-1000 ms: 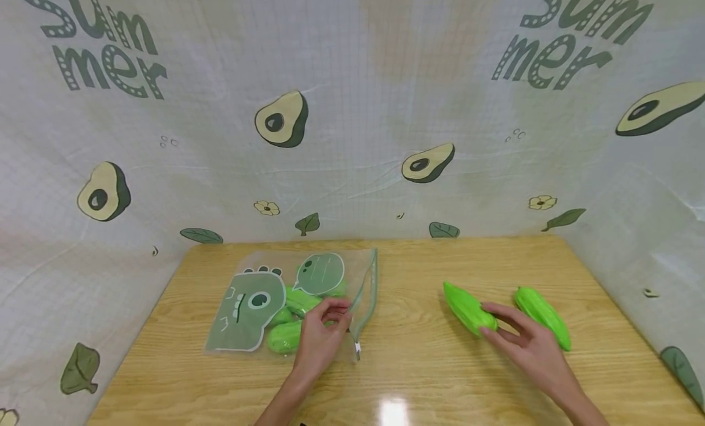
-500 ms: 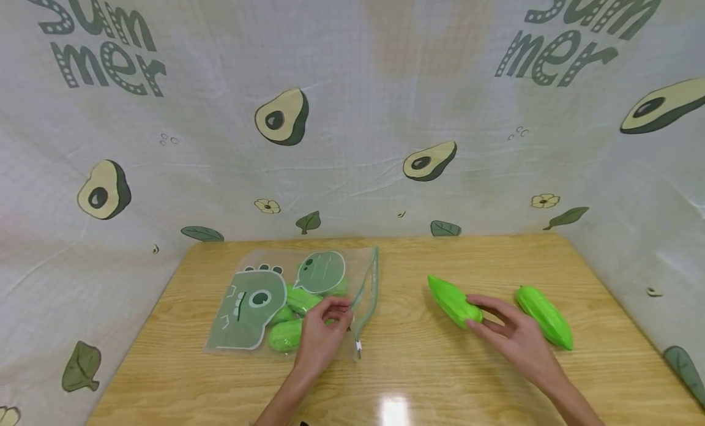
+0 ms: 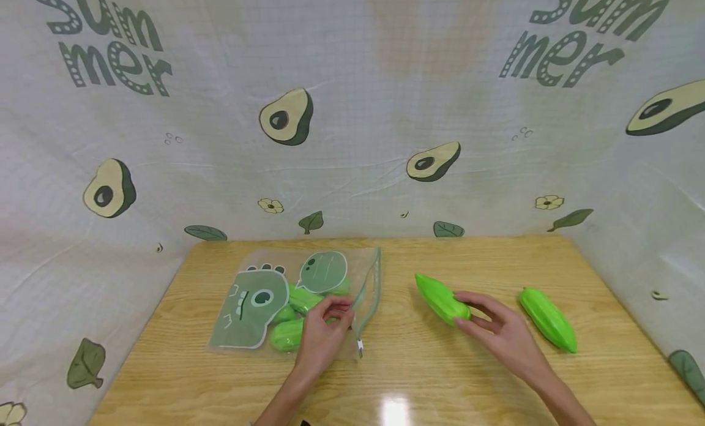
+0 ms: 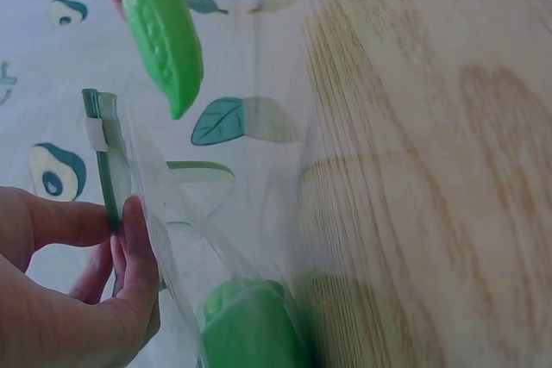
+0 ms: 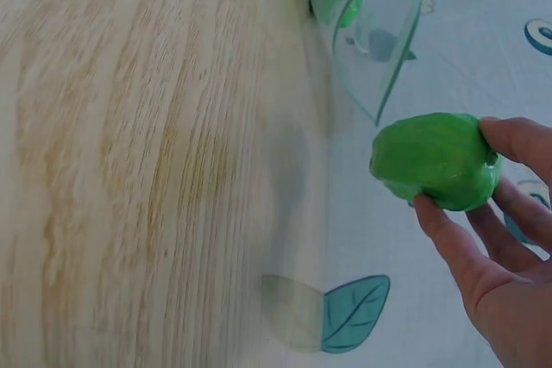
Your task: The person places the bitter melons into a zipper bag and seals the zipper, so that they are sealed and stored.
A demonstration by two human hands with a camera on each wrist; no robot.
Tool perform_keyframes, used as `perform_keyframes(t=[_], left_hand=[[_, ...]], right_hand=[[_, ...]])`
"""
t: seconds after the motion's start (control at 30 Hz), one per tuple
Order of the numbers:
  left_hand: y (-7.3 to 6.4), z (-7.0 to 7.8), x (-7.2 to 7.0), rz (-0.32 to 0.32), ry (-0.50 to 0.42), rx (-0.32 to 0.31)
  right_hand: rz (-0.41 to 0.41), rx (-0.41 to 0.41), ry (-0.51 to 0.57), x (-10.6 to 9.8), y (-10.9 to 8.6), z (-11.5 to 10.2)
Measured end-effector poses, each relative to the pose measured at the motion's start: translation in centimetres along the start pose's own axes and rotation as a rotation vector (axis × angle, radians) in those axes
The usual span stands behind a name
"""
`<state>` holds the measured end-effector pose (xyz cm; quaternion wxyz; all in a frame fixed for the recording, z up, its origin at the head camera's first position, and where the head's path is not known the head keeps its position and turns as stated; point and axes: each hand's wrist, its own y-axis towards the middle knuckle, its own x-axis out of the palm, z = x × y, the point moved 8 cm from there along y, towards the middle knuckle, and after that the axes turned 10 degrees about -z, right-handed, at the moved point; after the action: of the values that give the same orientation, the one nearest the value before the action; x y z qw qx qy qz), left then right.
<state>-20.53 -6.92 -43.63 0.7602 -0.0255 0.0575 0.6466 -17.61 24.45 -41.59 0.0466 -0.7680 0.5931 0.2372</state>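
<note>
A clear zip bag (image 3: pixel 248 343) with a green monster print lies on the left of the table, several green vegetables inside it. At the bag's mouth my left hand (image 3: pixel 324 331) pinches one edge between thumb and fingers; the left wrist view shows a white slider (image 4: pixel 95 134) just above that grip. The mouth gapes, as seen in the right wrist view. Right of the bag, my right hand (image 3: pixel 496 328) holds a bright green, bumpy bitter melon (image 3: pixel 437 296) by its blunt end, off the table. Its pointed tip faces the bag.
A second green bitter melon (image 3: pixel 548 319) lies on the wooden table (image 3: pixel 418 377) to the right of my right hand. A white cloth (image 3: pixel 352 138) printed with avocados and leaves rises behind the table and along both sides.
My right hand has carried the bitter melon leftward, nearer to the bag and away from the other melon. The left hand keeps its grip on the bag's edge.
</note>
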Motion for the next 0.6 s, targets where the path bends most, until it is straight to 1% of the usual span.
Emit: perform_keyframes(t=[0.4,0.6], left_hand=[[0.1,0.1,0.0,-0.008,0.002,0.011],[0.0,0.2,0.0,-0.015,-0.005,0.017]], right_hand=[[-0.030,-0.007,0.044,0.8,1.1,-0.3],[-0.071,-0.029,0.083,1.6,1.7,-0.5]])
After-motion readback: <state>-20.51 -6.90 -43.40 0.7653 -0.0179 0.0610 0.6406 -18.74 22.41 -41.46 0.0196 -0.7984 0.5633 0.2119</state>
